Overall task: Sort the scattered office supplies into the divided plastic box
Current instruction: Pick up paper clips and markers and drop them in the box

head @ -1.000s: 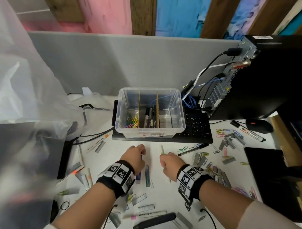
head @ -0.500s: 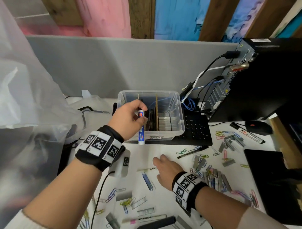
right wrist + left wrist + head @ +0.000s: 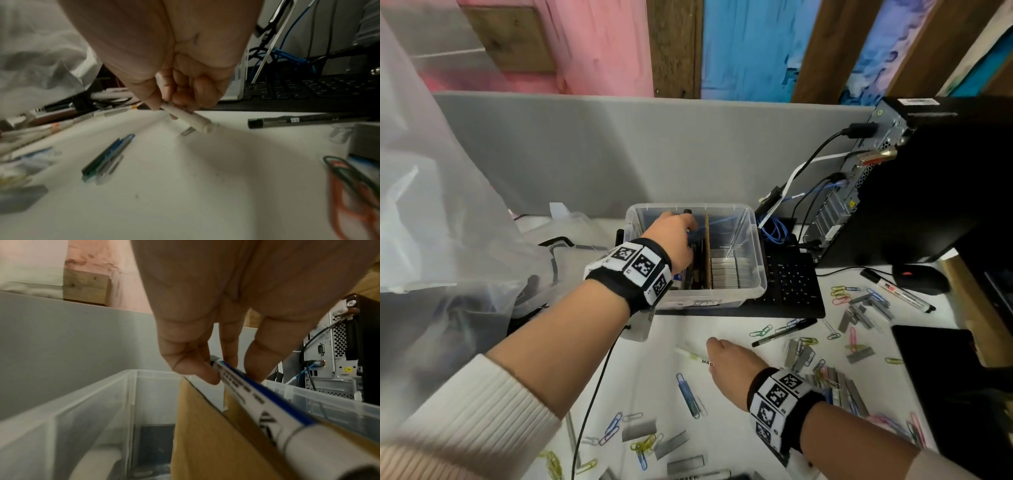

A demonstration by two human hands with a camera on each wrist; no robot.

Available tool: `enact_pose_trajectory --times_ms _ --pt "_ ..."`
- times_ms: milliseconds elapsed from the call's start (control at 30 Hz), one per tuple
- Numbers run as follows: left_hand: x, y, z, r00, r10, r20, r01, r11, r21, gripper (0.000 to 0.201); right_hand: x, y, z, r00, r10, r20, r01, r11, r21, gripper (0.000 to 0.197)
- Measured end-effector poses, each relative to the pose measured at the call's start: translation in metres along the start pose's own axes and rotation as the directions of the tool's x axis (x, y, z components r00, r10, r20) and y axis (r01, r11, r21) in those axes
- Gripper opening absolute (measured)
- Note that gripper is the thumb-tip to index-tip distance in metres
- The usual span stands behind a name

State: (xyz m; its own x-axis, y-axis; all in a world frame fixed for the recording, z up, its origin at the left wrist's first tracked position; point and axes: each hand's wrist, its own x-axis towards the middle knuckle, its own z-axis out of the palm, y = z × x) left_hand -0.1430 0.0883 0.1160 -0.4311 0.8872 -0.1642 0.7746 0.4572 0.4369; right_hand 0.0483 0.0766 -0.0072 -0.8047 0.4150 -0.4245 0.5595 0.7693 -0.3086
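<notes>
1. Two hands were busy: left hand (image 3: 675, 240) pinched the blue marker (image 3: 265, 400) over the box (image 3: 753, 287), probably the middle slot. Lower it flat.
2. Right hand (image 3: 736, 368) gripped a white marker (image 3: 188, 119) just above the table (image 3: 185, 186).

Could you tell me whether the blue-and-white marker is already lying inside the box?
Not yet: the left hand pinches the marker, tilted over the box's cardboard divider.

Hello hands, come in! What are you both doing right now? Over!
Left hand pinching blue marker over the box. Right hand pinching white marker off the desk. Nothing blocking.
</notes>
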Motion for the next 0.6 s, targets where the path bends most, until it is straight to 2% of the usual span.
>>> enact_pose_trajectory --times_ms 67,200,300,367,467,533,600 --pt "0.005 0.004 -0.004 1.000 -0.007 0.023 0.006 0.999 0.036 0.045 -0.007 0.002 -0.010 0.999 -0.016 -0.043 0.019 0.997 0.074 0.007" --pt "0.013 0.010 -0.007 0.997 -0.019 0.071 0.009 0.990 0.141 0.041 -0.025 0.007 -0.033 0.980 -0.079 -0.183 0.128 0.954 0.272 0.015" --pt "0.014 0.005 -0.007 0.997 -0.022 0.070 0.010 0.987 0.159 0.039 -0.034 0.009 -0.054 0.945 -0.072 -0.320 0.202 0.897 0.393 0.016" --pt "0.012 0.000 -0.008 0.999 -0.005 0.045 -0.001 0.992 0.129 0.038 -0.035 0.010 -0.072 0.911 -0.040 -0.410 0.239 0.862 0.447 0.021" --pt "0.005 -0.012 -0.008 0.999 0.008 -0.041 -0.003 0.992 0.129 0.034 -0.030 0.012 -0.101 0.879 0.050 -0.475 0.231 0.826 0.513 0.034" --pt "-0.003 -0.022 -0.008 0.992 -0.021 -0.126 0.035 0.993 0.113 0.033 -0.023 0.010 -0.120 0.848 0.069 -0.526 0.247 0.826 0.507 0.034" --pt "-0.010 -0.033 -0.009 0.982 -0.082 -0.173 0.097 0.992 0.082 0.032 -0.013 0.005 -0.137 0.823 0.035 -0.567 0.280 0.844 0.458 0.028"
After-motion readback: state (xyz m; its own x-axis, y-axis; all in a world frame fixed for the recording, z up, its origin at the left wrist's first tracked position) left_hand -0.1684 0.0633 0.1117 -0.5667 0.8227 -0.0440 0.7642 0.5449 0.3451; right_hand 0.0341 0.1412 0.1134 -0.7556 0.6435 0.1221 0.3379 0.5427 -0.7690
